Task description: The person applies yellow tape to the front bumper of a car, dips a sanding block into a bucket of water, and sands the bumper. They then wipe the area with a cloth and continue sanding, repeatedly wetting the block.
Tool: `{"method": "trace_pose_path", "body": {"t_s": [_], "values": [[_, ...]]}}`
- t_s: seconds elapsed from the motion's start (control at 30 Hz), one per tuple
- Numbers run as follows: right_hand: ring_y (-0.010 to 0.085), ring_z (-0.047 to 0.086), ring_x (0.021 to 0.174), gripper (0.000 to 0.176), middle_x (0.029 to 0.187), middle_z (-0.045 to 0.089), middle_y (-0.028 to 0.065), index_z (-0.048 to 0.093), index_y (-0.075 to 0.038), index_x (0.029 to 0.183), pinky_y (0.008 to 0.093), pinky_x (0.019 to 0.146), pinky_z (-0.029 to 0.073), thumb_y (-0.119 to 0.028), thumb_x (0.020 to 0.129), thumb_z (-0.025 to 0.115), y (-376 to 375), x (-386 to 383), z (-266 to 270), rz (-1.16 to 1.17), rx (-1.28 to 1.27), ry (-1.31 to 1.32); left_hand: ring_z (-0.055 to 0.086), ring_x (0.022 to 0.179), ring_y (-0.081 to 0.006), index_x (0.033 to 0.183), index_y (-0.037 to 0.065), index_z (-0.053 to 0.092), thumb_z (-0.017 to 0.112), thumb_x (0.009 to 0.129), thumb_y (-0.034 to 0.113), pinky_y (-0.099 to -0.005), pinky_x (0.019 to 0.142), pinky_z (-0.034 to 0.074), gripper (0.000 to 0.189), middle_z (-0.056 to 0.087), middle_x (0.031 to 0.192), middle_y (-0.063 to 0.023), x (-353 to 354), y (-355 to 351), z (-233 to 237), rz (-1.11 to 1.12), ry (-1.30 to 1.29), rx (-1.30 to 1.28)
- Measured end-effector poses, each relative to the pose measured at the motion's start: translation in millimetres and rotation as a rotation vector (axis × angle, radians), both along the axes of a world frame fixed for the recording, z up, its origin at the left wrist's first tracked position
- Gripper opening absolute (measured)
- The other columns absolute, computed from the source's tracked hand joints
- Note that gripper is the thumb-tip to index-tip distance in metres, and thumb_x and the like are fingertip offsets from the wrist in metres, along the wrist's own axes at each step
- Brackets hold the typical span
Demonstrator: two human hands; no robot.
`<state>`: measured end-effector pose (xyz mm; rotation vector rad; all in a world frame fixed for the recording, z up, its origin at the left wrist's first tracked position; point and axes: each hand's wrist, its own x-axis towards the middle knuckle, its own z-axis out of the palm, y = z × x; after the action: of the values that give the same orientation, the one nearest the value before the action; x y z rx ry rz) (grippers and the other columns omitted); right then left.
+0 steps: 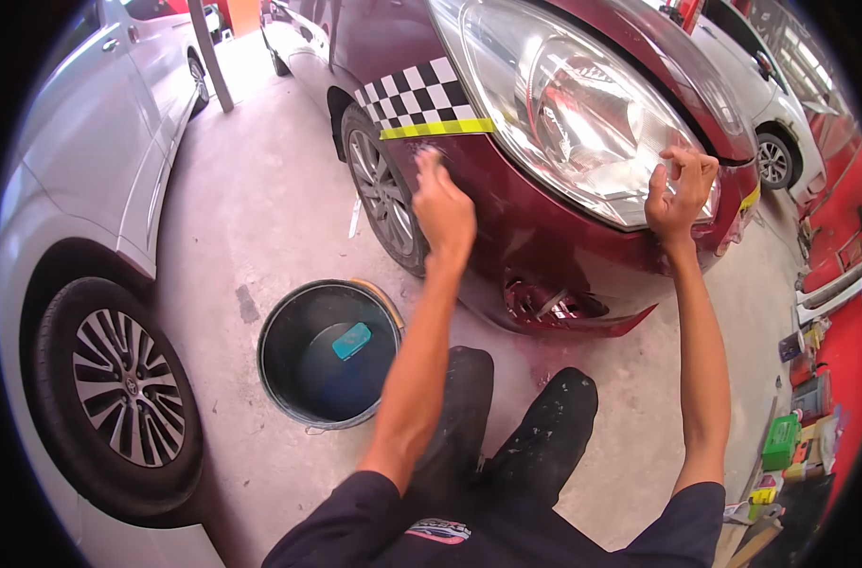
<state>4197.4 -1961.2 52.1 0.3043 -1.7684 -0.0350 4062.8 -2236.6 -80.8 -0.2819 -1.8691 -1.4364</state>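
One maroon car: left hand closed against bumper, right hand curled, empty, on one headlight. One bucket, one blue block, below left hand. Two white cars; concrete floor.

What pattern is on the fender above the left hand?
Black-and-white checks over a yellow stripe; the head view shows it.

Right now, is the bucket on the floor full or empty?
Partly full: the bucket stands upright, with dark liquid low inside and a teal block lying in it.
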Motion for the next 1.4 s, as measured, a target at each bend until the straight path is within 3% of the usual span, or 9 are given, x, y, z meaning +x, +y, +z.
{"method": "trace_pose_path", "body": {"t_s": [0.1,0.3,0.5,0.7,0.83,0.97,1.03,1.1,1.4], "values": [[0.0254,0.046,0.087,0.018,0.078,0.047,0.0052,0.068,-0.009,0.104,0.0401,0.082,0.040,-0.013,0.087,0.068,-1,-1,1,-0.007,0.030,0.031,0.048,0.147,-0.0471,0.148,-0.015,0.052,0.049,0.104,-0.004,-0.0505,0.123,0.038,0.044,0.059,0.146,-0.0349,93,40,-24,-0.136,0.117,-0.046],[0.0259,0.046,0.088,0.018,0.078,0.048,0.0054,0.068,-0.009,0.105,0.0408,0.082,0.040,-0.013,0.086,0.068,0,1,0,0.015,0.018,0.009,0.049,0.142,-0.0531,0.139,-0.013,0.058,0.046,0.109,0.007,-0.0520,0.119,0.044,0.038,0.054,0.149,-0.0370,-6,-2,11,-0.074,-0.193,0.076],[0.0265,0.047,0.087,0.019,0.077,0.048,0.0061,0.067,-0.009,0.104,0.0416,0.083,0.041,-0.012,0.086,0.069,-2,3,2,0.000,0.002,0.000,0.054,0.142,-0.0457,0.146,-0.013,0.054,0.048,0.106,-0.002,-0.0493,0.122,0.042,0.042,0.060,0.145,-0.0337,71,29,-20,-0.071,0.202,-0.078],[0.0267,0.048,0.087,0.020,0.077,0.048,0.0064,0.067,-0.009,0.105,0.0416,0.087,0.043,-0.012,0.085,0.069,-5,4,4,0.009,-0.003,0.001,0.057,0.136,-0.0484,0.140,-0.012,0.060,0.049,0.107,0.006,-0.0491,0.112,0.050,0.038,0.058,0.143,-0.0385,22,2,7,-0.115,-0.159,0.066],[0.0273,0.048,0.086,0.020,0.077,0.048,0.0067,0.067,-0.009,0.104,0.0439,0.088,0.045,-0.013,0.084,0.068,-3,4,2,-0.011,0.007,0.005,0.053,0.142,-0.0471,0.141,-0.015,0.057,0.048,0.106,0.000,-0.0484,0.118,0.045,0.039,0.060,0.144,-0.0356,67,30,-22,-0.050,0.232,-0.110],[0.0275,0.048,0.086,0.019,0.077,0.048,0.0066,0.067,-0.009,0.103,0.0450,0.089,0.046,-0.013,0.084,0.068,-6,4,4,-0.009,0.000,0.003,0.067,0.117,-0.0510,0.139,-0.010,0.061,0.045,0.110,0.012,-0.0535,0.099,0.056,0.040,0.066,0.131,-0.0359,-18,-10,16,0.069,-0.129,-0.010],[0.0275,0.048,0.086,0.020,0.077,0.048,0.0067,0.067,-0.009,0.103,0.0445,0.089,0.046,-0.012,0.084,0.068,-8,4,5,-0.006,0.008,0.008,0.057,0.135,-0.0502,0.139,-0.012,0.059,0.047,0.107,0.006,-0.0523,0.112,0.050,0.038,0.061,0.140,-0.0373,8,-4,16,-0.050,-0.207,0.014],[0.0275,0.048,0.086,0.020,0.077,0.048,0.0067,0.067,-0.009,0.103,0.0444,0.089,0.046,-0.012,0.083,0.068,-6,4,5,0.005,0.001,0.007,0.049,0.144,-0.0490,0.142,-0.013,0.058,0.050,0.105,0.001,-0.0516,0.123,0.041,0.040,0.055,0.151,-0.0342,62,26,-12,-0.129,0.106,-0.004],[0.0281,0.048,0.087,0.021,0.078,0.049,0.0068,0.066,-0.009,0.103,0.0449,0.093,0.048,-0.011,0.083,0.068,-8,7,1,-0.005,-0.011,-0.007,0.057,0.136,-0.0470,0.145,-0.010,0.056,0.047,0.108,0.004,-0.0501,0.112,0.050,0.041,0.059,0.145,-0.0348,28,12,-5,-0.031,0.087,-0.031]]}}
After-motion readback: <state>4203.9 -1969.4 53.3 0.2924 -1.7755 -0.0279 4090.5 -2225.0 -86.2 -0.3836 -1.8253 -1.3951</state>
